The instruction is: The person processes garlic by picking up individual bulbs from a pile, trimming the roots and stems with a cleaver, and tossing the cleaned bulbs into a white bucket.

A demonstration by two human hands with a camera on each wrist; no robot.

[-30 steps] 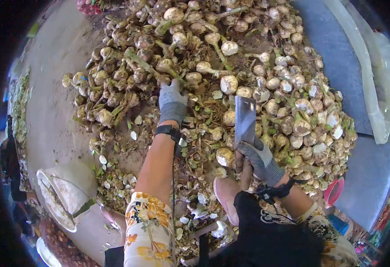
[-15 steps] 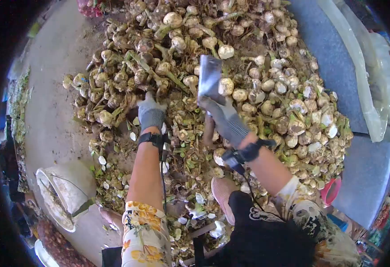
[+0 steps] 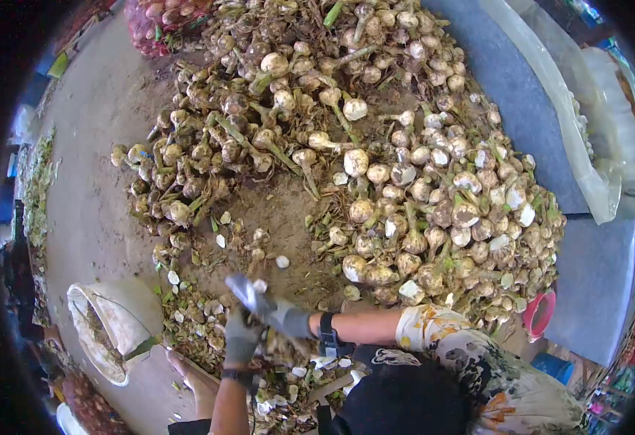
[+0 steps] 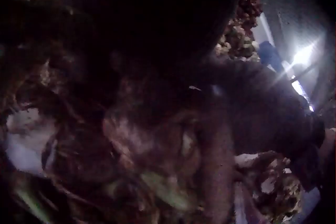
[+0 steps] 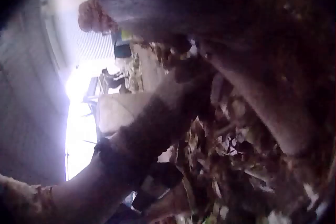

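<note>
In the head view my gloved right hand [image 3: 286, 317] grips a cleaver, its blurred blade [image 3: 243, 290] pointing left over the trimmings. The cleaver's long handle [image 5: 262, 106] slants down in the right wrist view. Just below the blade is my gloved left hand [image 3: 241, 339], close to the right; its fingers are blurred, and whether they hold anything cannot be told. Cut trimmings [image 3: 205, 319] lie around both hands. Beyond them are bulbs with long stalks [image 3: 223, 141] and a heap of trimmed bulbs [image 3: 433, 217]. The left wrist view is dark and blurred.
A tipped whitish bucket [image 3: 125, 315] lies at the left. A red net bag [image 3: 165, 25] is at the top left, a pink container [image 3: 539, 314] and a blue one [image 3: 553, 367] at the lower right. Plastic sheeting [image 3: 578, 138] lies along the right side.
Both hands have moved down toward the body, the right one swinging left with the cleaver. Trimmings that covered the middle ground are gone from there, and bare soil shows. The head view has shifted slightly.
</note>
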